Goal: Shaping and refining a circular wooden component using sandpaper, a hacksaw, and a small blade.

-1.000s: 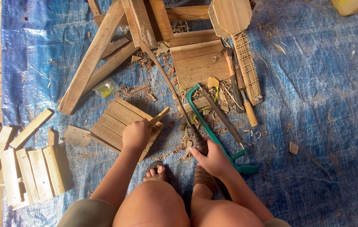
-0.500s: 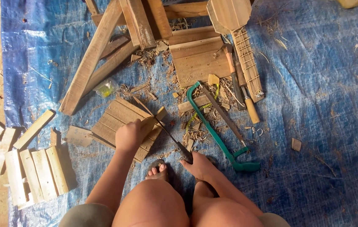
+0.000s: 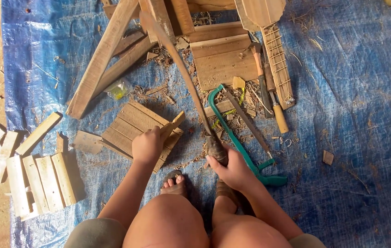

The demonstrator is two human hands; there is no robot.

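My left hand (image 3: 147, 144) is shut on a short wooden stick (image 3: 173, 124), standing it on a small slatted wooden board (image 3: 129, 121) on the blue tarp (image 3: 351, 119). Just right of that board, my right hand (image 3: 234, 172) grips the dark handle of a long machete (image 3: 179, 69). Its blade rises up and away from me over the wood shavings, its tip near the planks at the top. The stick and the blade are apart.
A green hacksaw (image 3: 239, 140) lies right beside my right hand. Chisels with wooden handles (image 3: 276, 115), a small stringed instrument (image 3: 276, 59), a flat board (image 3: 223, 62) and long planks (image 3: 101, 59) lie farther off. Cut wood blocks (image 3: 39, 179) lie left. My bare foot (image 3: 172, 181) is below the board.
The machete swung down to the stick half a second ago and is now lifted again, blade pointing away. My left hand stayed on the stick at the board.
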